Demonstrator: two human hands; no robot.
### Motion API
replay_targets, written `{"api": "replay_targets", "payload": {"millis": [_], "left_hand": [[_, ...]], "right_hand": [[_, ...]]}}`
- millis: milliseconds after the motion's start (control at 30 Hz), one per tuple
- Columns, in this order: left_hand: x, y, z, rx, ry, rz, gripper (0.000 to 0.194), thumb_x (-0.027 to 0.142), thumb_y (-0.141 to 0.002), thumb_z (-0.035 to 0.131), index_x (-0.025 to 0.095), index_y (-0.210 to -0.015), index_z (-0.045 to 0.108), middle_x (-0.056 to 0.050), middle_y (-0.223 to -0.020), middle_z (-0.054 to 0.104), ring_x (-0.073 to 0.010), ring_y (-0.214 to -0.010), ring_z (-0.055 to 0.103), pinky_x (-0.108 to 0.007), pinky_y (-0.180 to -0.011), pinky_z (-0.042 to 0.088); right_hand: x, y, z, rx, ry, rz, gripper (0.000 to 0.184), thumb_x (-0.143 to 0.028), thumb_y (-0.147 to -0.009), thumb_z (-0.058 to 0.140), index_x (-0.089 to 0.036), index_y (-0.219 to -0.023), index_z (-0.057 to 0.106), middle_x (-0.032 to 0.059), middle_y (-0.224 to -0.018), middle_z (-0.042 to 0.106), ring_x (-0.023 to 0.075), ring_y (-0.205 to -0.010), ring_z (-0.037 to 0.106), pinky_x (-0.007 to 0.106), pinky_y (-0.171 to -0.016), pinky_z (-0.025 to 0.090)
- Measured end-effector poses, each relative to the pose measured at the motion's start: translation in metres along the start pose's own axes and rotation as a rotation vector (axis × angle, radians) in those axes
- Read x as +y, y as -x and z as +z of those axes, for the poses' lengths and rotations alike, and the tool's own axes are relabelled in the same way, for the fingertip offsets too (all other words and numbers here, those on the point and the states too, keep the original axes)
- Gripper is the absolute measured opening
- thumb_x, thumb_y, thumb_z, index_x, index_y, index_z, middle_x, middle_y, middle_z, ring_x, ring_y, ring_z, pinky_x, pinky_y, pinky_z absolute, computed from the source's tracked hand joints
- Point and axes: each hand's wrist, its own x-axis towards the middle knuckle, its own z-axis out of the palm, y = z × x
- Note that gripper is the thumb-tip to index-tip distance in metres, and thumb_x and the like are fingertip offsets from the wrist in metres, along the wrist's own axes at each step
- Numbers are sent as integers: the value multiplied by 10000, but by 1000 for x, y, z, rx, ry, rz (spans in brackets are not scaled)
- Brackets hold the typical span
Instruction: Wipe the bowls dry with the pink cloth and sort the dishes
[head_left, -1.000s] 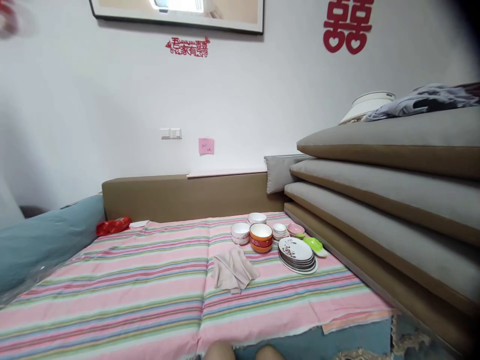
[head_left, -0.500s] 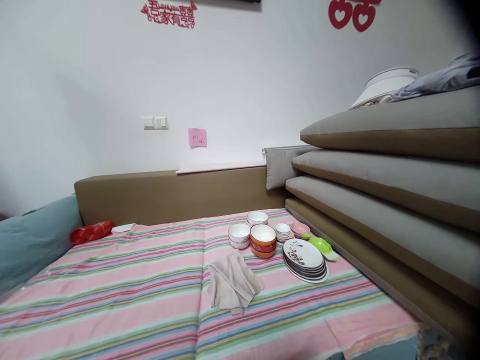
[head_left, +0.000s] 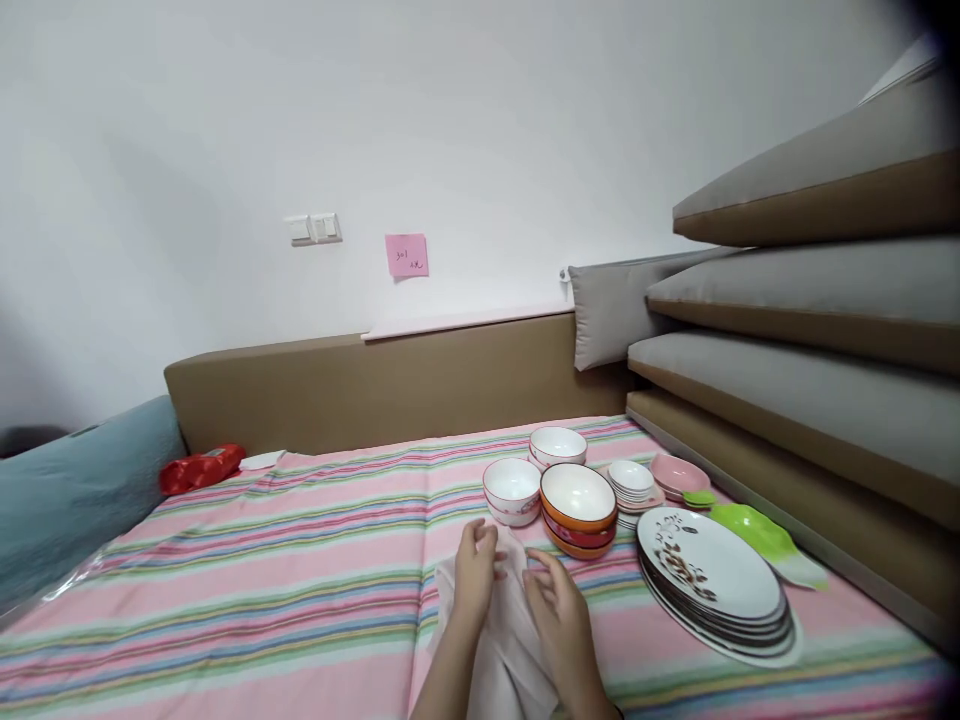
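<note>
Both hands are on a beige cloth lying on the pink striped sheet. My left hand pinches the cloth's upper edge with curled fingers. My right hand grips the cloth beside it, fingers bent. Just beyond them stand a stack of orange and red bowls and a white bowl. A stack of oval white plates with a dark flower print lies to the right.
Behind the bowls are another white bowl, small white dishes, a pink dish and a green leaf-shaped dish. Stacked grey-brown cushions rise on the right. A red packet and a blue pillow are at left.
The view has moved closer to the dishes and tilted down. Both hands have come into view and taken hold of the beige cloth, which lay untouched before.
</note>
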Motion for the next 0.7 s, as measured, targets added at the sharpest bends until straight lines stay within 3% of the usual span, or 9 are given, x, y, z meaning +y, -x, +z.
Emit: {"api": "replay_targets", "payload": {"millis": [67,100,167,233,367,567,700], "left_hand": [[21,-31,4,5,-24,-80,478,392,-891,450,169,-1313,418,-169,-1380,492,-195,-802,681,-266,-537,523],[28,-44,6,-18,-45,-184,520,426,-885,463,183,-1340,395,-166,-1407,467,-201,-785,685,-272,-528,528],[36,-66,12,-42,-59,-283,650,460,-818,567,159,-1364,384,-218,-1399,460,-243,-724,695,-299,-475,520],[37,-84,20,-61,-48,-383,664,421,-790,607,122,-1349,407,-245,-1282,550,-276,-694,701,-317,-464,527],[30,-107,35,-71,1,-576,578,247,-792,525,-25,-1292,428,-265,-979,654,-328,-699,704,-335,-473,550],[15,-116,41,9,21,-595,638,77,-723,496,-58,-1334,375,-328,-1026,628,-341,-701,703,-304,-406,515],[14,-114,25,11,113,-562,661,26,-734,483,-37,-1374,331,-279,-1011,645,-306,-738,710,-275,-442,535]], "right_hand": [[12,-13,13,-4,-27,32,436,-491,-790,556,-139,-1021,667,151,-1034,715,252,-842,703,336,-736,580],[16,-13,16,-12,-25,39,427,-491,-777,570,-141,-996,677,151,-1018,721,249,-813,705,326,-715,578],[23,-7,18,-40,-34,38,417,-490,-777,579,-150,-993,685,142,-1006,725,232,-775,706,297,-686,573],[25,2,19,-32,-64,51,416,-504,-800,565,-159,-1002,681,131,-999,724,209,-728,701,273,-653,566],[26,9,21,-54,-149,121,444,-535,-789,590,-166,-1021,676,135,-1045,717,212,-730,709,278,-661,580],[33,7,20,-200,-235,276,544,-594,-719,644,-171,-1059,684,143,-1068,723,267,-857,721,312,-732,595],[32,16,25,-167,-212,334,621,-660,-649,660,-158,-1015,682,147,-1000,734,274,-827,716,320,-727,587]]}}
